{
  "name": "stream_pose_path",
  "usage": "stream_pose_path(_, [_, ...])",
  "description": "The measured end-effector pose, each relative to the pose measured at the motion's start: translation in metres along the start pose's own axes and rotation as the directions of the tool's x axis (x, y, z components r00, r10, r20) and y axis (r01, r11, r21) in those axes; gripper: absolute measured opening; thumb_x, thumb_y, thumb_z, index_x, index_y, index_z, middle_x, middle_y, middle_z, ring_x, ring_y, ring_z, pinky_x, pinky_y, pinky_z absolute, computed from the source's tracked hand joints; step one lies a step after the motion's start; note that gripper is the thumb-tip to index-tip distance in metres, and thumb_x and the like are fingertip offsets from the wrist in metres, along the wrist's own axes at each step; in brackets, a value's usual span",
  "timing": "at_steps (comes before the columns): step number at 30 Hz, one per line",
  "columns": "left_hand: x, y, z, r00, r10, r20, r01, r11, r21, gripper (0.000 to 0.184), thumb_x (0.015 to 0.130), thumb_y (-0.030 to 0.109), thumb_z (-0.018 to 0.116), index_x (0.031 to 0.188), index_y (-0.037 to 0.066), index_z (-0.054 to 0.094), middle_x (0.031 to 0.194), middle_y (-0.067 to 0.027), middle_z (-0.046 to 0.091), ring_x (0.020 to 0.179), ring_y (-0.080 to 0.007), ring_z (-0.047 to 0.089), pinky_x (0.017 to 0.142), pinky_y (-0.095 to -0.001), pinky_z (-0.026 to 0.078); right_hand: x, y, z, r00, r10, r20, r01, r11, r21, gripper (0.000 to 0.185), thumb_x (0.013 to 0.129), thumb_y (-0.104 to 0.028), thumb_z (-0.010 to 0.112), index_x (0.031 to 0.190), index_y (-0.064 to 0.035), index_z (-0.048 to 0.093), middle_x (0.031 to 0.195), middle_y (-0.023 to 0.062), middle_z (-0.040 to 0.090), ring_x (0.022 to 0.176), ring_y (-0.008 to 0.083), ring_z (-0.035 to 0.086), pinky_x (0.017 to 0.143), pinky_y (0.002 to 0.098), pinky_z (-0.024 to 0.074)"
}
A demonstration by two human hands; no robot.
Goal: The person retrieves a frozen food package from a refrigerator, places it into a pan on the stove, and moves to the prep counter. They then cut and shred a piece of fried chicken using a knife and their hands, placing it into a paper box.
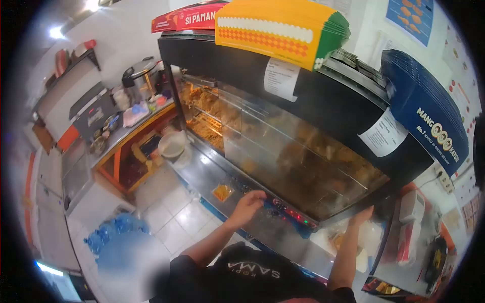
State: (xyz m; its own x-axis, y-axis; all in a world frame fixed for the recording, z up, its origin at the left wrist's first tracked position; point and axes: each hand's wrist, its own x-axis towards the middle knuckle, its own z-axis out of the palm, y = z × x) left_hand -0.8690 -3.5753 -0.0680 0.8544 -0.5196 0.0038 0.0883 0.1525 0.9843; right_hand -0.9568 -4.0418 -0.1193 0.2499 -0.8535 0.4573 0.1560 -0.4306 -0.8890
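Observation:
A black-framed display warmer [217, 48] with steamy glass holds fried food [202, 103] behind its panes. My left hand [251, 200] is at its lower front edge, beside the control strip with red and green lights [290, 214]; its fingers are curled, and what they hold, if anything, is too small to name. My right hand [362, 216] reaches to the right lower corner of the warmer, its fingers mostly hidden. Below that arm lies whitish wrapping [326, 237]. A small packet with orange contents [222, 192] lies on the metal counter [202, 169], left of my left hand.
Folded yellow boxes [268, 30] and dark blue boxes [429, 111] are stacked atop the warmer. A white bowl [173, 145] sits at the counter's far left end. Blue bottles [116, 230] stand on the floor at left. A side counter with a cooker [141, 81] is beyond.

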Motion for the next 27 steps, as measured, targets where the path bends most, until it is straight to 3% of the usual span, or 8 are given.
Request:
stream_pose_path(1, [0.007, 0.006, -0.008, 0.988, -0.025, -0.154, 0.034, 0.998, 0.057, 0.038, 0.089, 0.007, 0.053, 0.126, 0.005, 0.047, 0.124, -0.0082, 0.051, 0.116, -0.0163, 0.047, 0.097, -0.0288, 0.038, 0.003, 0.021, -0.001, 0.987, 0.008, 0.164, -0.037, 0.983, 0.177, 0.031, 0.087, -0.009, 0.056, 0.115, 0.003, 0.051, 0.106, 0.0113, 0.061, 0.087, 0.0181, 0.059, 0.079, 0.0275, 0.0454])
stream_pose_path(2, [0.015, 0.004, -0.012, 0.98, 0.034, -0.198, -0.01, 0.993, 0.12, 0.058, 0.086, 0.008, 0.057, 0.139, 0.009, 0.031, 0.138, -0.0142, 0.034, 0.128, -0.0213, 0.034, 0.099, -0.032, 0.036, 0.005, 0.027, -0.002, 0.964, 0.074, 0.257, -0.13, 0.97, 0.208, 0.032, 0.087, -0.009, 0.056, 0.116, 0.0029, 0.051, 0.106, 0.0113, 0.061, 0.087, 0.0182, 0.059, 0.079, 0.0275, 0.0454])
stream_pose_path(3, [0.025, 0.004, -0.013, 0.985, 0.031, -0.169, -0.011, 0.993, 0.12, 0.058, 0.086, 0.008, 0.057, 0.139, 0.009, 0.031, 0.138, -0.0142, 0.034, 0.128, -0.0213, 0.034, 0.099, -0.032, 0.036, 0.006, 0.025, 0.0, 0.952, 0.136, 0.273, -0.184, 0.97, 0.16, 0.032, 0.087, -0.009, 0.056, 0.117, 0.0029, 0.051, 0.107, 0.0113, 0.061, 0.087, 0.0184, 0.059, 0.079, 0.0275, 0.0455])
stream_pose_path(5, [0.048, 0.008, -0.013, 0.913, 0.305, -0.27, -0.231, 0.934, 0.272, 0.077, 0.084, 0.019, 0.06, 0.143, 0.001, 0.013, 0.149, -0.0227, 0.005, 0.139, -0.0322, 0.008, 0.111, -0.0393, 0.016, 0.009, 0.016, -0.001, 0.938, 0.223, 0.267, -0.253, 0.964, 0.083, 0.034, 0.087, -0.01, 0.056, 0.118, 0.0027, 0.05, 0.108, 0.0113, 0.06, 0.088, 0.0187, 0.059, 0.079, 0.0276, 0.0457])
stream_pose_path(8, [0.082, 0.017, -0.019, 0.87, 0.288, -0.4, -0.174, 0.939, 0.298, 0.085, 0.087, 0.026, 0.056, 0.145, 0.002, -0.001, 0.15, -0.0238, -0.006, 0.14, -0.0333, -0.007, 0.112, -0.0404, -0.002, 0.005, 0.001, -0.012, 0.938, 0.277, 0.209, -0.287, 0.958, 0.019, 0.035, 0.087, -0.01, 0.055, 0.119, 0.0025, 0.049, 0.111, 0.0114, 0.06, 0.089, 0.0191, 0.06, 0.079, 0.0276, 0.0459])
stream_pose_path(11, [0.111, 0.014, -0.031, 0.751, 0.307, -0.584, -0.139, 0.939, 0.315, 0.083, 0.089, 0.029, 0.053, 0.144, 0.0, -0.001, 0.149, -0.0245, -0.01, 0.14, -0.0332, -0.007, 0.112, -0.0415, -0.004, -0.019, -0.027, -0.04, 0.937, 0.323, 0.131, -0.327, 0.945, 0.011, 0.037, 0.087, -0.01, 0.055, 0.121, 0.0023, 0.048, 0.113, 0.0114, 0.059, 0.089, 0.0196, 0.06, 0.079, 0.0277, 0.0461])
stream_pose_path(16, [0.128, 0.018, -0.035, 0.74, 0.216, -0.637, -0.103, 0.972, 0.211, 0.081, 0.094, 0.04, 0.043, 0.143, -0.001, -0.007, 0.148, -0.0233, -0.017, 0.138, -0.0351, -0.016, 0.111, -0.043, -0.009, -0.106, -0.132, -0.061, 0.894, 0.446, 0.044, -0.445, 0.895, -0.028, 0.035, 0.085, -0.009, 0.055, 0.118, 0.0001, 0.052, 0.106, 0.0112, 0.062, 0.086, 0.0189, 0.062, 0.071, 0.0273, 0.0485])
stream_pose_path(27, [0.153, 0.055, -0.111, 0.635, 0.346, -0.691, -0.283, 0.936, 0.208, 0.077, 0.095, 0.045, 0.035, 0.144, 0.001, -0.005, 0.151, -0.0164, -0.011, 0.14, -0.026, -0.009, 0.113, -0.04, -0.005, -0.253, -0.153, -0.116, 0.735, 0.653, -0.181, -0.657, 0.753, 0.045, 0.03, 0.082, -0.014, 0.055, 0.109, 0.0, 0.056, 0.093, 0.0111, 0.064, 0.074, 0.0171, 0.063, 0.063, 0.0252, 0.048])
